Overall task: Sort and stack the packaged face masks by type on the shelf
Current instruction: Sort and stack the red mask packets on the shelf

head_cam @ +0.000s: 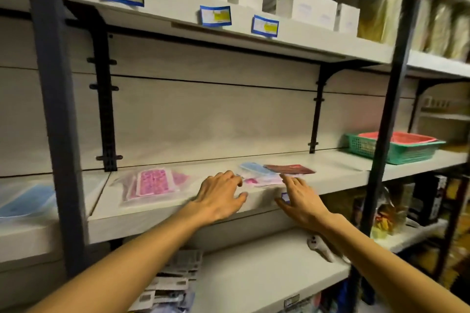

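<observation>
Pink patterned masks in clear plastic sleeve (152,184) lay flat on grey shelf (178,208) | left hand (218,198), right hand (300,198) spread, empty | light, floppy, slippery; pinch an edge.

Two hands (221,195), four mask packs (152,183), three shelf labels (215,16).

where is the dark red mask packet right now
In the head view the dark red mask packet lies flat on the middle shelf, right of centre, just beyond the right hand and beside the blue mask packet.
</observation>
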The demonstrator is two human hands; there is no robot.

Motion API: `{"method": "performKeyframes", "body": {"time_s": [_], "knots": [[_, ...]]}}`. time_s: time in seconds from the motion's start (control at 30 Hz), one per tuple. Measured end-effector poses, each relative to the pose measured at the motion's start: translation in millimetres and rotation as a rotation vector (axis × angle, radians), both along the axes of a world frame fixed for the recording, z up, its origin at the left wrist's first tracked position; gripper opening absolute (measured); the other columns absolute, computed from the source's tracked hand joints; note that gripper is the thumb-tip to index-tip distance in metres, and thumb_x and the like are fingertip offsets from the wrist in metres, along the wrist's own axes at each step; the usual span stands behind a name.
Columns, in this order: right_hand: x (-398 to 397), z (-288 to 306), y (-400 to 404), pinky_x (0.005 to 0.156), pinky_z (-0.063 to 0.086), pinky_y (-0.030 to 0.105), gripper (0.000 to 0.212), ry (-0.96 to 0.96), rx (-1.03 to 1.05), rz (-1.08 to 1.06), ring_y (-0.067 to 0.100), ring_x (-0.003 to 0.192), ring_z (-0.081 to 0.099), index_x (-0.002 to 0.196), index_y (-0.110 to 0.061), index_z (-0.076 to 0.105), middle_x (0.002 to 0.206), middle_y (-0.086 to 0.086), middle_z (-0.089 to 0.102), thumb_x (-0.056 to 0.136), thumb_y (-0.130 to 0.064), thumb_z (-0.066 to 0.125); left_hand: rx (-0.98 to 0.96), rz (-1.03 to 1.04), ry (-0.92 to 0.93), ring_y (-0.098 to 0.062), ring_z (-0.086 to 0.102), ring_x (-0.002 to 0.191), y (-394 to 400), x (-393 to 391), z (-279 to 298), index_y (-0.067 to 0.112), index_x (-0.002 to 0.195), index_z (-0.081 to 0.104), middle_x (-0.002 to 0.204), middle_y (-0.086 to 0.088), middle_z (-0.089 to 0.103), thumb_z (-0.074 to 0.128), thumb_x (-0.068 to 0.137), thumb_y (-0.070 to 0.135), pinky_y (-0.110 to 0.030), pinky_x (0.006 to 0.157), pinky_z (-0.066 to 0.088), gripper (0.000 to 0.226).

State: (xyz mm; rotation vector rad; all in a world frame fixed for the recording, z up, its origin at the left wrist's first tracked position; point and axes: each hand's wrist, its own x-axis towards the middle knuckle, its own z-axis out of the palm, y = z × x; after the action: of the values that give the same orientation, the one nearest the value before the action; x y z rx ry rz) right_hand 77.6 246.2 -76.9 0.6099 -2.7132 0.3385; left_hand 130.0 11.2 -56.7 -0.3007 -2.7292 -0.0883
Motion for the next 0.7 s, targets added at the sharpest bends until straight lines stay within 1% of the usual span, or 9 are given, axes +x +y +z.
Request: {"method": "performKeyframes", "body": {"time_s": [0.07, 0.17, 0.23, 0.33, 0.43, 0.5, 0.57, 0.63, 0.7], "knots": [[-32.0, 14.1, 10.6, 0.113, 0.035, 0.041, 0.067, -0.031, 0.031, -0.009, 0.027, 0.139, 0.038, 0.154, -0.017, 0.031, 0.156, 0.008, 0.040, 0.098, -0.045, 0.056, 0.022, 0.037, -0.048, -0.025, 0.053, 0.124, 9.8, -25.6, 5.3, 0.025, 0.133, 0.055, 0.140, -0.001, 0.053, 0.042, 0.098, 0.055, -0.038, 0.097, 0.042, 0.049], [-72.2, 29.5, 21.8, 0.109, 0.040, 0.040, 0.060, -0.055, 0.022, -0.035, 0.029, 0.134, 0.043, 0.150, -0.017, 0.038, 0.149, 0.009, 0.047, 0.100, -0.045, 0.052, 0.196, 0.111, -0.125, -0.027, 0.055, 0.123, 24.6, -61.2, 12.1, 0.026, 0.130, 0.057, 0.139, -0.002, 0.057, 0.044, 0.095, 0.060, -0.035, 0.091, 0.043, 0.050], [-94.5, 34.7, 28.3, 0.107, 0.042, 0.042, 0.060, -0.071, 0.005, -0.039, 0.031, 0.131, 0.046, 0.154, -0.016, 0.030, 0.149, 0.011, 0.048, 0.102, -0.040, 0.049, 0.257, 0.144, -0.152, -0.027, 0.056, 0.122, 32.4, -81.1, 17.1, 0.025, 0.129, 0.057, 0.138, -0.001, 0.059, 0.047, 0.094, 0.058, -0.033, 0.085, 0.042, 0.049], [-122.6, 38.0, 38.7, 0.106, 0.044, 0.047, 0.070, -0.109, -0.041, -0.019, 0.033, 0.130, 0.048, 0.159, -0.017, 0.013, 0.150, 0.014, 0.046, 0.102, -0.031, 0.051, 0.237, 0.209, -0.176, -0.027, 0.058, 0.115, 37.9, -107.1, 25.9, 0.024, 0.124, 0.057, 0.132, -0.002, 0.062, 0.047, 0.093, 0.054, -0.031, 0.078, 0.040, 0.044], [-152.4, 38.9, 48.8, 0.109, 0.042, 0.049, 0.079, -0.198, -0.027, -0.001, 0.034, 0.134, 0.045, 0.158, -0.016, 0.014, 0.151, 0.016, 0.044, 0.096, -0.023, 0.063, 0.264, 0.278, -0.236, -0.025, 0.058, 0.108, 44.0, -129.8, 27.7, 0.023, 0.124, 0.055, 0.127, -0.002, 0.063, 0.047, 0.094, 0.054, -0.032, 0.076, 0.041, 0.043], [-172.2, 36.6, 52.9, 0.111, 0.041, 0.047, 0.082, -0.247, -0.022, 0.015, 0.033, 0.135, 0.044, 0.156, -0.015, 0.020, 0.152, 0.016, 0.043, 0.091, -0.020, 0.070, 0.269, 0.321, -0.253, -0.023, 0.058, 0.107, 48.5, -144.9, 22.9, 0.023, 0.124, 0.055, 0.127, -0.001, 0.063, 0.047, 0.095, 0.054, -0.032, 0.077, 0.041, 0.043], [-191.1, 33.0, 55.1, 0.112, 0.041, 0.046, 0.083, -0.290, -0.076, 0.045, 0.032, 0.135, 0.045, 0.155, -0.016, 0.024, 0.153, 0.014, 0.042, 0.089, -0.026, 0.073, 0.281, 0.376, -0.242, -0.022, 0.058, 0.105, 51.7, -160.9, 15.6, 0.024, 0.123, 0.054, 0.126, 0.000, 0.064, 0.047, 0.095, 0.056, -0.033, 0.081, 0.046, 0.043], [-209.6, 33.6, 57.0, 0.112, 0.042, 0.047, 0.089, -0.349, -0.125, 0.076, 0.032, 0.135, 0.045, 0.155, -0.017, 0.025, 0.153, 0.014, 0.041, 0.085, -0.033, 0.077, 0.301, 0.439, -0.245, -0.026, 0.060, 0.107, 54.8, -177.3, 9.6, 0.024, 0.121, 0.053, 0.123, -0.002, 0.065, 0.045, 0.094, 0.063, -0.040, 0.092, 0.050, 0.048], [-228.4, 36.1, 60.6, 0.112, 0.042, 0.047, 0.099, -0.411, -0.159, 0.107, 0.032, 0.136, 0.046, 0.156, -0.018, 0.023, 0.155, 0.012, 0.039, 0.079, -0.036, 0.082, 0.323, 0.495, -0.270, -0.028, 0.061, 0.109, 58.3, -191.0, 3.0, 0.024, 0.119, 0.054, 0.121, -0.002, 0.065, 0.044, 0.090, 0.073, -0.044, 0.096, 0.051, 0.058]]}}
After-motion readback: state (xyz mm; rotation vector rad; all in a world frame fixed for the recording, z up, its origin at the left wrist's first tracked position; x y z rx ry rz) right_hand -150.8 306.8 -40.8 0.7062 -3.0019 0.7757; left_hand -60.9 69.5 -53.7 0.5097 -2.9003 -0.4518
